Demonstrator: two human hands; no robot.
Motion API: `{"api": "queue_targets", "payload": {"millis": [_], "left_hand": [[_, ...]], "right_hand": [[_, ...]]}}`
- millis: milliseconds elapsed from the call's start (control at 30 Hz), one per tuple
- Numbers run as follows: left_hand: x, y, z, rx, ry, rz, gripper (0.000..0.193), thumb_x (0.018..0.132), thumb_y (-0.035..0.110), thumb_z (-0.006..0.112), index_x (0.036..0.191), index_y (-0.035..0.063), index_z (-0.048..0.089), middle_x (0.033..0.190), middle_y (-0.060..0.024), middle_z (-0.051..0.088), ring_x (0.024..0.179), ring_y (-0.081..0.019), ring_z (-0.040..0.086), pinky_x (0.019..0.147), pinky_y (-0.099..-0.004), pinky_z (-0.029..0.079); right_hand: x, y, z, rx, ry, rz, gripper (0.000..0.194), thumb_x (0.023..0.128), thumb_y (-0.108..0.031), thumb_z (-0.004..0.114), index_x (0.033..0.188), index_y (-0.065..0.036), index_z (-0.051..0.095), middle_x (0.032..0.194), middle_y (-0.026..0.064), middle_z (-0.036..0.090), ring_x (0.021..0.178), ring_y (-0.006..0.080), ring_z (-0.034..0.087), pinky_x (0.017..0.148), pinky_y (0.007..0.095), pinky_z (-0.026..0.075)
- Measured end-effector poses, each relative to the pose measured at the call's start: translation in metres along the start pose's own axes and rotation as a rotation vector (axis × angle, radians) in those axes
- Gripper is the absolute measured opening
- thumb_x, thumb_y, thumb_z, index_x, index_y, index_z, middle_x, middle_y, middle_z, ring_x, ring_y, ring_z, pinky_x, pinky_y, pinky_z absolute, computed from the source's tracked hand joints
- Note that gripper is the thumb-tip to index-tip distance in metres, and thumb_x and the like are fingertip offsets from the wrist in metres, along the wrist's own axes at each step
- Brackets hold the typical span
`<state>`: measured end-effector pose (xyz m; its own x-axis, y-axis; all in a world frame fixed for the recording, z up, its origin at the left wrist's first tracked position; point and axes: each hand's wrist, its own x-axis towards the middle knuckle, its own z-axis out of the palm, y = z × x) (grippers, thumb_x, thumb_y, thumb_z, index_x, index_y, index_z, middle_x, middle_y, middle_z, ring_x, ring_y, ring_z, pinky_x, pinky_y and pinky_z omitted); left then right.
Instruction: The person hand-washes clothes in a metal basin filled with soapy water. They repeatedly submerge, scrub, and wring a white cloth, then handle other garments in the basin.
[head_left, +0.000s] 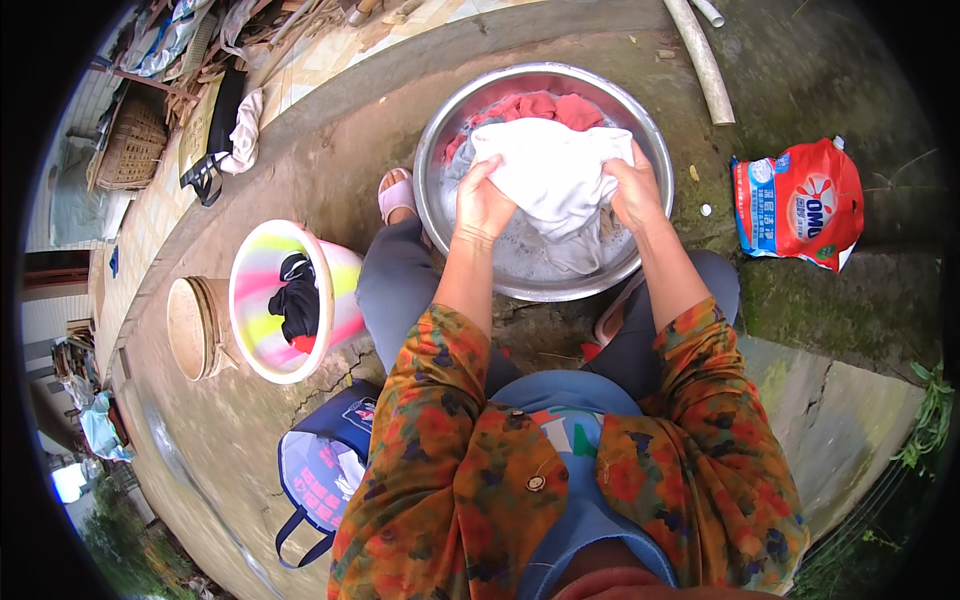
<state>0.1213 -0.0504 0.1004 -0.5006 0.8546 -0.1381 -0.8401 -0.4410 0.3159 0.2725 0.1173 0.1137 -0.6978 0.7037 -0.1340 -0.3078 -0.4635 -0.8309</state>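
A white cloth garment (551, 165) is stretched between my two hands above a wide metal basin (657, 150). My left hand (484, 196) grips its near left side, and my right hand (634, 187) has hold of its right edge. The lower part of the cloth hangs toward sudsy water (517, 259) in the basin. Behind it, red wet clothing (536, 107) lies against the basin's far side. Grey fabric (454, 169) shows at the left, partly hidden by the white cloth.
Left of me stand a striped plastic bucket (251, 330) holding dark clothes (296, 300), a beige bucket (187, 330) and a blue bag (330, 420). A red OMO detergent bag (802, 206) lies at the right, with a white cap (706, 210) nearby. A pipe (701, 60) rests beyond.
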Motion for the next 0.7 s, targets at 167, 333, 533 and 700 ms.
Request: {"api": "queue_targets", "payload": {"millis": [167, 333, 533, 700], "left_hand": [[0.028, -0.031, -0.037, -0.043, 0.161, 0.057, 0.029, 0.098, 0.029, 0.058, 0.120, 0.0093, 0.059, 0.113, -0.0110, 0.067, 0.105, -0.0324, 0.064, 0.095, -0.0495, 0.052], [0.036, -0.053, -0.098, -0.060, 0.113, -0.027, 0.024, 0.101, 0.029, 0.053, 0.114, 0.0106, 0.060, 0.094, -0.0132, 0.069, 0.080, -0.0318, 0.068, 0.070, -0.0444, 0.059], [0.044, -0.078, -0.087, -0.242, -0.252, -0.022, 0.037, 0.105, 0.038, 0.044, 0.115, 0.0073, 0.062, 0.100, -0.0086, 0.068, 0.087, -0.0255, 0.066, 0.085, -0.0397, 0.053], [0.034, -0.082, -0.033, 0.139, 0.416, 0.019, 0.039, 0.105, 0.039, 0.043, 0.116, 0.0068, 0.062, 0.109, -0.0082, 0.069, 0.102, -0.0236, 0.066, 0.096, -0.0389, 0.050]], "right_hand": [[-0.035, 0.021, 0.041, -0.094, -0.211, 0.022, 0.042, 0.080, 0.006, 0.051, 0.119, -0.004, 0.063, 0.106, 0.0037, 0.066, 0.096, 0.0122, 0.063, 0.084, 0.0252, 0.050], [-0.072, 0.047, 0.076, -0.931, -0.312, -0.534, 0.020, 0.082, -0.020, 0.072, 0.095, -0.005, 0.066, 0.091, 0.0108, 0.068, 0.081, 0.0246, 0.067, 0.071, 0.0329, 0.053], [-0.024, 0.074, 0.050, -1.280, 0.057, -0.391, 0.030, 0.081, -0.038, 0.069, 0.078, -0.008, 0.067, 0.076, 0.0209, 0.068, 0.074, 0.0405, 0.067, 0.065, 0.0474, 0.052], [0.023, 0.094, 0.015, -1.022, 0.270, -0.278, 0.036, 0.085, -0.038, 0.070, 0.086, -0.003, 0.067, 0.078, 0.0218, 0.068, 0.073, 0.0376, 0.067, 0.067, 0.0448, 0.052]]}}
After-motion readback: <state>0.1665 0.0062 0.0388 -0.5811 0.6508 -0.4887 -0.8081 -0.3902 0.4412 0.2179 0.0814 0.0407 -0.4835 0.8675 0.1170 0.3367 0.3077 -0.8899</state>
